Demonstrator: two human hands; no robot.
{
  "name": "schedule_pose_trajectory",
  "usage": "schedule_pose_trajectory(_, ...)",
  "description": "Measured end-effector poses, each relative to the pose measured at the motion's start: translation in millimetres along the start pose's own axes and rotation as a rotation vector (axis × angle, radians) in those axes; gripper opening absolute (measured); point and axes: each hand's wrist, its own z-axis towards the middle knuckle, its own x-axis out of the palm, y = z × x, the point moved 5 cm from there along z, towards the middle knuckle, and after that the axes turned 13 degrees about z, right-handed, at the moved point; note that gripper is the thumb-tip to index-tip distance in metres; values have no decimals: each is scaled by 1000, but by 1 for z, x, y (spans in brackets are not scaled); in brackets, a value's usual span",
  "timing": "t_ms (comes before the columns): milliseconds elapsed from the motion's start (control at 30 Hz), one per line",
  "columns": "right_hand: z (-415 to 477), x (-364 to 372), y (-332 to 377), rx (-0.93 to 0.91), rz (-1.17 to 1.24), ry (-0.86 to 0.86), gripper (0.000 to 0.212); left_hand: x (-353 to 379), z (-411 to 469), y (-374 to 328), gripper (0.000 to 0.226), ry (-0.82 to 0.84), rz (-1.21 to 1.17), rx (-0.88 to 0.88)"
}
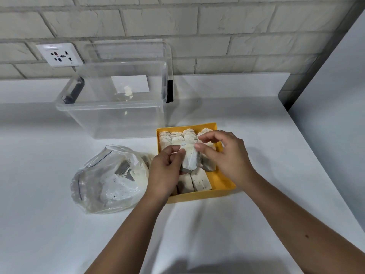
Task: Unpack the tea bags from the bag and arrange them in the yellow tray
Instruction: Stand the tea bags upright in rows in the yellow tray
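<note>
A yellow tray (221, 180) sits mid-table with several pale tea bags (201, 181) laid in rows inside it. Over the tray's middle, my left hand (166, 171) grips a white tea bag (190, 159) from the left, fingers curled round its edge. My right hand (227, 155) pinches the same tea bag at its top right corner with thumb and forefinger. To the left of the tray lies a clear plastic bag (110, 180), open at the top, with a few tea bags still inside.
A clear plastic storage box (118, 107) with black latches stands behind the bag and tray, its lid leaning on the brick wall. A wall socket (59, 54) is at the back left. The white table's edge runs along the right.
</note>
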Motion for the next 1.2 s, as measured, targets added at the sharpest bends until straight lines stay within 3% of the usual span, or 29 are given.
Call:
schedule_pose_trajectory(133, -1, -4, 12, -79, -9, -9, 11, 6, 4, -3, 11, 25, -5, -3)
schedule_pose_trajectory(233, 3, -19, 12, -17, 30, 27, 5, 4, 4, -1, 10, 2, -32, -27)
schedule_pose_trajectory(433, -4, -9, 0, 142, -22, 81, 25, 18, -1, -6, 14, 31, -15, -25)
schedule_pose_trajectory(600, 0, -22, 4, 117, -106, 76, 15, 11, -2, -5, 12, -5, 31, -13)
schedule_pose_trajectory(833, 0, -19, -17, 67, -544, 415, 15, -7, 1, -2, 16, -83, 140, 63)
schedule_pose_trajectory(967, 5, -2, -31, 41, -709, 345, 17, -5, 2, 0, 14, -77, 147, 76)
schedule_pose_trajectory(1200, 15, 3, -42, 64, -757, 201, 22, -10, 1, 3, 15, -99, 141, 59)
